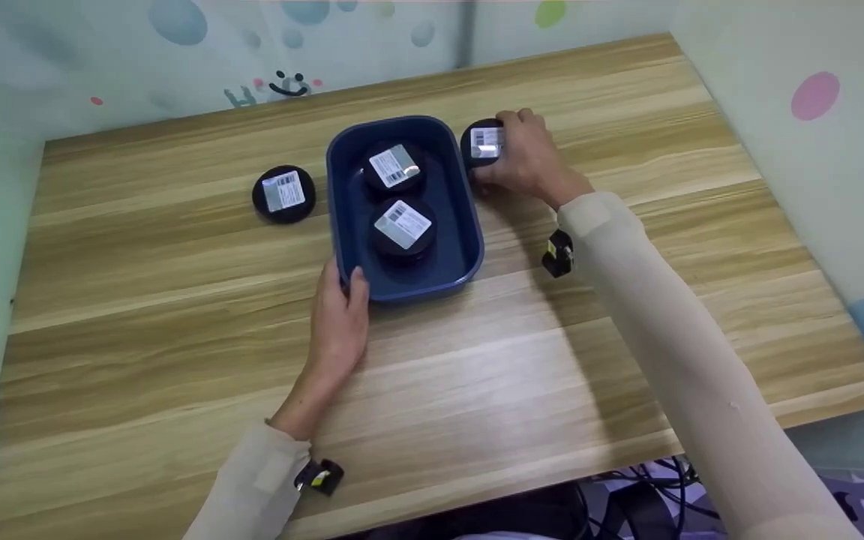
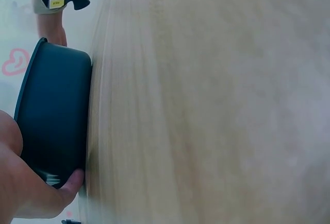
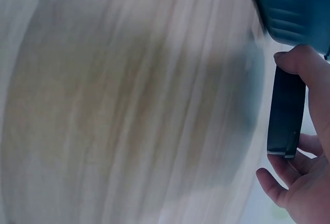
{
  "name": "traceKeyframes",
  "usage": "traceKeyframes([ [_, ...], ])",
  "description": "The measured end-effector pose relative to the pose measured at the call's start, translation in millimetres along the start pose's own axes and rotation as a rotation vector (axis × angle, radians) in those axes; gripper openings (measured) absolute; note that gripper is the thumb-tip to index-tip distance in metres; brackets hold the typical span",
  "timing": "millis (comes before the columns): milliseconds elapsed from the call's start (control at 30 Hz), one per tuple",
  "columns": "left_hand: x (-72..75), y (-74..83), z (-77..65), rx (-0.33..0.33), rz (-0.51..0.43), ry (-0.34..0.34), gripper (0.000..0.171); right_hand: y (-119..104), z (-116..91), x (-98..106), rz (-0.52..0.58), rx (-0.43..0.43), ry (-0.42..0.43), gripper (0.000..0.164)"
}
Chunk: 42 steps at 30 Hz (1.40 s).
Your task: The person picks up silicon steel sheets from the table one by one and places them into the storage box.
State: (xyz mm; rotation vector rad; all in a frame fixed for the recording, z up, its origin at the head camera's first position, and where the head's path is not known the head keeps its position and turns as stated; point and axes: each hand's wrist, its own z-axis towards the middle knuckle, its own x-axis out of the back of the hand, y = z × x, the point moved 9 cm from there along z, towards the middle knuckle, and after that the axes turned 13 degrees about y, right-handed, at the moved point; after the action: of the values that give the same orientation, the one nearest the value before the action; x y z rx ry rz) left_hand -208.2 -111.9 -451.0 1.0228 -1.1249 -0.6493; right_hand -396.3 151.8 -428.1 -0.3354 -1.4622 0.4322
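Note:
A dark blue rectangular plastic bin [image 1: 456, 259] sits on the table, a black round labelled container [image 1: 394, 166] at its far end and another [image 1: 403, 229] nearer. My left hand [image 1: 338, 322] holds the bin's near left corner, thumb and fingers on either side; the left wrist view shows the hand [image 2: 31, 185] against the bin's outer wall [image 2: 56, 105]. Just right of the bin, my right hand [image 1: 526, 154] grips a third flat black round container [image 1: 483, 142] with a white label. Seen edge-on in the right wrist view, this container [image 3: 286, 110] lies between thumb and fingers.
To the left of the bin, another black round container [image 1: 283, 195] lies label up on the wooden table [image 1: 177, 315]. Walls with coloured dots border the far and right sides. Dark cables [image 1: 657, 480] show below the table's front edge.

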Motion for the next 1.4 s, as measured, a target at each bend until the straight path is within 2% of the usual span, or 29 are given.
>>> traceKeyframes([
  [133, -0.2, -0.5, -0.7, 0.003, 0.000, -0.003, 0.040, -2, -1, 6, -0.003, 0.003, 0.005, 0.098],
  [633, -0.9, 0.1, -0.7, -0.002, -0.016, -0.023, 0.043, -23, -5, 25, -0.022, 0.100, 0.061, 0.094],
  [933, -0.7, 0.9, 0.1, 0.003, 0.001, -0.012, 0.042, -29, -4, 36, -0.024, 0.077, 0.070, 0.097],
  [1200, -3.0, 2.0, -0.4, 0.006, -0.002, -0.015, 0.041, -37, -3, 45, -0.051, 0.089, 0.098, 0.101],
  [1400, -2.8, -0.1, -0.3, 0.009, 0.006, -0.017, 0.041, -48, -4, 45, -0.057, 0.096, 0.088, 0.100],
])
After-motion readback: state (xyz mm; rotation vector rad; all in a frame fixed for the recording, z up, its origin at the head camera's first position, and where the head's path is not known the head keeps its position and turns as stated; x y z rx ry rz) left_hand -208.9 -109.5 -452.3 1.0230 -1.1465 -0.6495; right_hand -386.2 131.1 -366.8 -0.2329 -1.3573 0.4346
